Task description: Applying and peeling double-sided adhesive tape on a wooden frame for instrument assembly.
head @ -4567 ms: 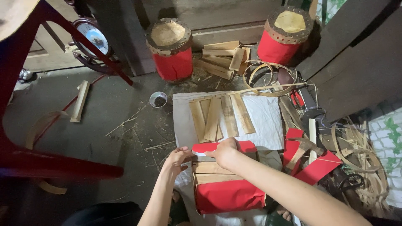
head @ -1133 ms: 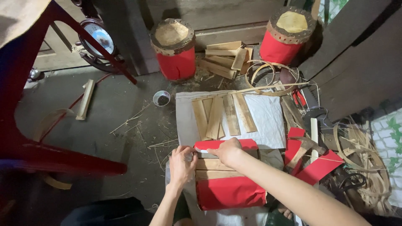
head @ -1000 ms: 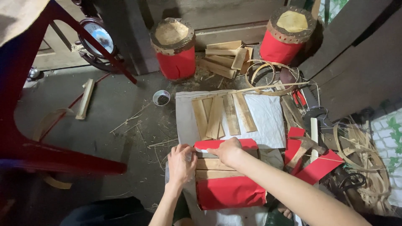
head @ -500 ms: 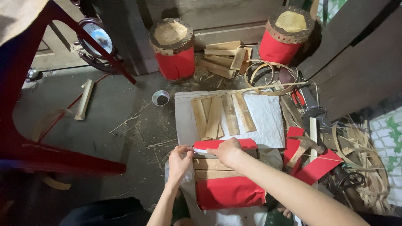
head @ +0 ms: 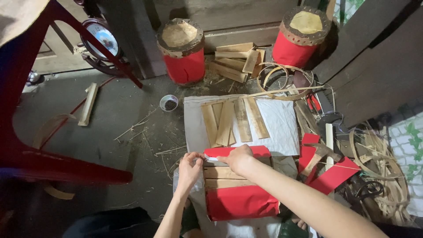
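My left hand (head: 189, 169) pinches the red paper (head: 235, 152) edge at nine o'clock; my right hand (head: 240, 158) presses it flat on the wooden slats (head: 222, 176). I judge I'm wrapping; next, smooth firmly.

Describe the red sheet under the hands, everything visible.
The red sheet looks like thin matte paper wrapped around flat wooden slats, which show bare in a gap across its middle. It lies flat on the white sheet on the floor. The left hand pinches its upper left corner; the right hand presses its top band.
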